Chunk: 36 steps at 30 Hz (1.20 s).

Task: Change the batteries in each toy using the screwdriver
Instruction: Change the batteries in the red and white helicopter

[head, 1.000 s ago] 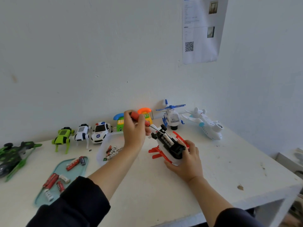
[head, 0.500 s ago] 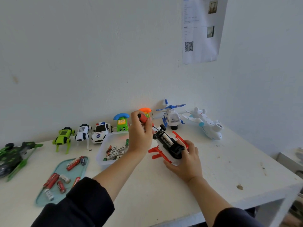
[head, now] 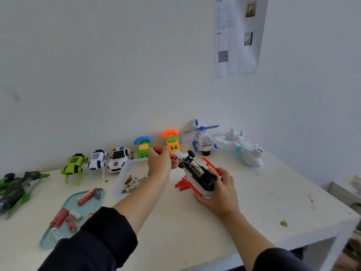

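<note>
My right hand (head: 217, 194) grips an upturned red and white toy helicopter (head: 197, 176) on the white table (head: 195, 227), its black underside and open battery bay facing up. My left hand (head: 160, 163) grips a red-handled screwdriver (head: 168, 153), whose shaft slants down to the right and ends at the bay's far end. White batteries show inside the bay. A clear tub (head: 125, 173) with loose batteries stands just left of my left hand. A teal tray (head: 68, 202) at the front left holds several red batteries.
Along the wall stand a green robot dog (head: 73, 166), a white robot dog (head: 96, 160), a police car (head: 119, 159), a green phone (head: 143, 146), a yellow phone (head: 172, 142), a blue helicopter (head: 203, 139) and a white plane (head: 244, 149). A green and black toy (head: 15, 186) lies far left.
My left hand has tipped the screwdriver from pointing away to slanting down onto the battery bay, and has moved slightly left. My right hand and the helicopter have stayed put.
</note>
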Motion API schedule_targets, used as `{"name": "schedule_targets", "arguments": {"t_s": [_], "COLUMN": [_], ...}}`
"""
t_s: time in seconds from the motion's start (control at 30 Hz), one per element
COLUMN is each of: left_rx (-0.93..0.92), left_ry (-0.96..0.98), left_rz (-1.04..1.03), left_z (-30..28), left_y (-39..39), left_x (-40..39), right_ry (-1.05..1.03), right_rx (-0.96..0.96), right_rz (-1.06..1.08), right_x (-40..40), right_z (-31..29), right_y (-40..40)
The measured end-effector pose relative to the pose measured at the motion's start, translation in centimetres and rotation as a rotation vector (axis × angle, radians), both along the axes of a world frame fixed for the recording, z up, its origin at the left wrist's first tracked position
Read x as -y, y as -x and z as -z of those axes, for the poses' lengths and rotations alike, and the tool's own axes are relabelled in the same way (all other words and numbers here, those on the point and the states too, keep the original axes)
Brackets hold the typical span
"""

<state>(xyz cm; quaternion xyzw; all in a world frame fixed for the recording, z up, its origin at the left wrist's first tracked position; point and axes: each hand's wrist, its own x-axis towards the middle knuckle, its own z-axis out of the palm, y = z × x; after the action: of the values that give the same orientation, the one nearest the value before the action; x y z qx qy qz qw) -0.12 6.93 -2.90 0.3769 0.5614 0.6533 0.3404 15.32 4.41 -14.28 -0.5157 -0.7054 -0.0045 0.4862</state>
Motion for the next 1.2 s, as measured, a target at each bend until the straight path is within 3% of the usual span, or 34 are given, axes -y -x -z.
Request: {"name": "schedule_targets", "arguments": {"t_s": [0.07,0.27,0.63,0.73,0.87,1.2], "left_rx": [-0.062,-0.521,-0.630,-0.812,-1.156,-1.592], "left_ry": [-0.150,-0.530,-0.640,-0.730,-0.990,-1.294], "left_rz": [0.037,0.225,0.244,0.349,0.473,0.463], "left_z": [-0.7,1.2,3.5,4.3,6.1,5.2], "left_y": [-0.7,-1.5,-1.4,-1.0,-0.5,1.1], "left_x": [1.2,4.1,4.6,5.1,4.9,6.1], "right_ry": [-0.003,-0.012,0.012,0.009,0.061,0.165], "right_rx": [-0.039,-0.041,-0.044,-0.088,-0.101,-0.135], "right_rz": [0.014,0.026,0.031,0.029,0.045,0.106], "right_x": [0.1,0.1,0.4,0.4,0.5,1.0], "right_z": [-0.1,-0.3,-0.6,-0.6,-0.8,-1.5], "right_y": [0.0,0.0,0.0,0.2,0.2,0.2]}}
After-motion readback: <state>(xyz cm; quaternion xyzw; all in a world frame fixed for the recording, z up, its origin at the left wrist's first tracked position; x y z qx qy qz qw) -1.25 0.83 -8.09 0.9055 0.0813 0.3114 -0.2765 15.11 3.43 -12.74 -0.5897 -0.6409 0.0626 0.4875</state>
